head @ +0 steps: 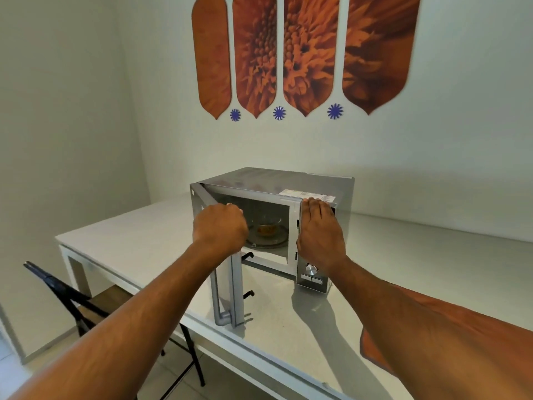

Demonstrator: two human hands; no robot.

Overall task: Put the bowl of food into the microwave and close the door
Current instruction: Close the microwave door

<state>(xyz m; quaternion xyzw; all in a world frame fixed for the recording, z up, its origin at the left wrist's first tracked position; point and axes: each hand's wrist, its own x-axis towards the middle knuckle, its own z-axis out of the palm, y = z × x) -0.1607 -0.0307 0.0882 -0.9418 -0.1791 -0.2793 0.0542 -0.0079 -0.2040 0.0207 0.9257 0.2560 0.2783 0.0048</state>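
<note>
A silver microwave (317,183) stands on the white table (138,241) with its door (227,290) swung open to the left. Inside, on the glass turntable, sits a clear glass bowl of food (266,226). My left hand (220,229) is closed around the upper part of the open door's edge, above its vertical grey handle. My right hand (320,235) lies flat, fingers together, against the microwave's control panel (313,277) on the right front, covering its upper half.
A black folding chair (83,304) with a wooden seat is tucked at the table's left side. Orange flower panels (302,53) hang on the wall behind. The table's front edge runs diagonally below the microwave door.
</note>
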